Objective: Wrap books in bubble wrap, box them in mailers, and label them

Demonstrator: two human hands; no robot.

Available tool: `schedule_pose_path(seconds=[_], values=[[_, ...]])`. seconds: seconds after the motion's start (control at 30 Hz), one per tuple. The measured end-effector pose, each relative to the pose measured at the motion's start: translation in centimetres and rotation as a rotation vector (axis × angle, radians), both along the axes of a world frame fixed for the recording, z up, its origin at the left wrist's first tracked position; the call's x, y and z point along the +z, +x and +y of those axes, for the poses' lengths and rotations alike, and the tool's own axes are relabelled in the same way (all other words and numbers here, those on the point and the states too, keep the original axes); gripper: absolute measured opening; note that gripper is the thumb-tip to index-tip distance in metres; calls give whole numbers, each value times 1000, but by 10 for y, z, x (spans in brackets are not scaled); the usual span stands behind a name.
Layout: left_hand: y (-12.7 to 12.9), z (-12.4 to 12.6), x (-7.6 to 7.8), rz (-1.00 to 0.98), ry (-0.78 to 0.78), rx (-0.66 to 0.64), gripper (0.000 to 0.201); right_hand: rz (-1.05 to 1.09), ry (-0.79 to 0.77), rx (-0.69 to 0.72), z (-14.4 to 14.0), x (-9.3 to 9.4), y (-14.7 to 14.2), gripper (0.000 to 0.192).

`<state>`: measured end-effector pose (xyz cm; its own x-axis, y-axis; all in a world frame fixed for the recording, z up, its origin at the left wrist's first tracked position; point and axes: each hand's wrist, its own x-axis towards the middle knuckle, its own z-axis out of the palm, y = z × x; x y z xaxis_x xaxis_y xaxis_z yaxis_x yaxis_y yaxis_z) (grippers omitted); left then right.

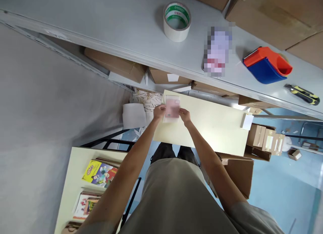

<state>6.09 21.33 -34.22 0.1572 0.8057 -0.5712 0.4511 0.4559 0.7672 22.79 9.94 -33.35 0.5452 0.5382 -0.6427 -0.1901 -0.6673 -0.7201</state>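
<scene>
A grey metal shelf (121, 28) runs across the top of a storeroom with a pale blue floor, above a cream worktable (217, 126) seen steeply from overhead. At the table's far-left corner, fingers of both hands pinch a small pink packet (172, 108) in a clear sleeve, the left hand (159, 111) closed on its left edge and the right hand (185, 115) closed on its right edge. The packet lies flat on or just over the tabletop; which cannot be told. Its long axis runs from 6 to 12 o'clock, the short edges facing the person and the shelf. From the fingers, both wrists bend slightly inward, and the bare forearms stretch straight back toward 6 o'clock, spreading apart to the shoulders at the bottom of the frame, over a grey-green shirt.

On the shelf at 12 o'clock stands a roll of white tape (176, 21). At 2 o'clock lie an orange-and-blue tape dispenser (267, 65) and, farther right, a yellow-and-black utility knife (302, 94). Cardboard boxes (116, 66) sit under the shelf, with small cartons (264, 139) stacked off the table's right end at 3 o'clock. At 8 o'clock, a second cream surface holds colourful children's books (99, 173).
</scene>
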Motion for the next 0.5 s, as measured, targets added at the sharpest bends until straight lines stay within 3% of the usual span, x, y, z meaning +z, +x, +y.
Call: schedule_pose_path(seconds=[0.13,0.23,0.33,0.5], values=[[-8,-2,-1,-49,-5,15,25,-47,-10,6,-6,14,-4,37],[-22,-18,10,-99,10,77,24,-58,33,26,-21,34,-2,42],[-40,-41,32,-182,26,159,18,-53,94,77,-41,58,-1,48],[-69,-85,82,-245,82,277,13,44,201,210,-67,106,-3,53]])
